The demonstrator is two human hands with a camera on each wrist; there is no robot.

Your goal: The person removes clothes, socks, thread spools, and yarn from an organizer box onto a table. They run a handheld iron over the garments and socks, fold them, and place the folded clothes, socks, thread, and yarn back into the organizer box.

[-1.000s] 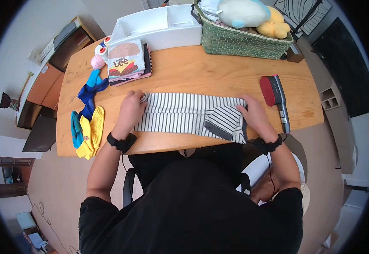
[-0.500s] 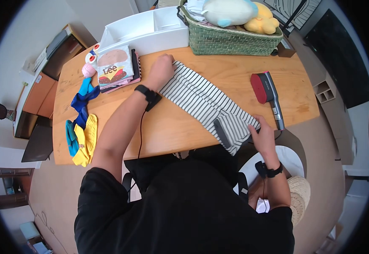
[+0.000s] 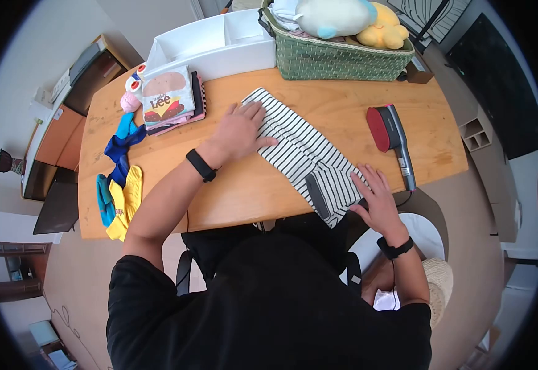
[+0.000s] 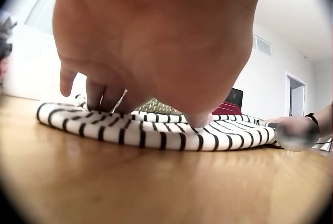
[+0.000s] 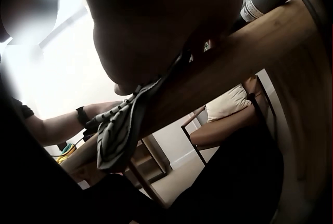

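Note:
A white garment with black stripes (image 3: 299, 145), folded into a long strip, lies slantwise on the wooden table. A dark grey band (image 3: 316, 193) shows on the folded part at its near end. My left hand (image 3: 239, 132) rests on the far-left end with fingers spread; in the left wrist view its fingertips (image 4: 109, 102) touch the striped cloth (image 4: 156, 130). At the near-right end, my right hand (image 3: 380, 200) lays its extended fingers along the cloth's edge. A corner of the striped cloth (image 5: 117, 135) hangs past the table edge in the right wrist view.
A red-and-grey hair brush (image 3: 392, 139) with a cord lies right. Yellow gloves or socks (image 3: 127, 197) and blue cloth pieces (image 3: 121, 145) lie left. Behind are a folded clothes stack (image 3: 170, 102), a white divided bin (image 3: 213, 52) and a green woven basket (image 3: 343, 61) holding plush toys.
The garment has turned from lying across the table to a slant, its left end now farther away. Both hands have loosened from gripping its ends; the left has flattened onto it.

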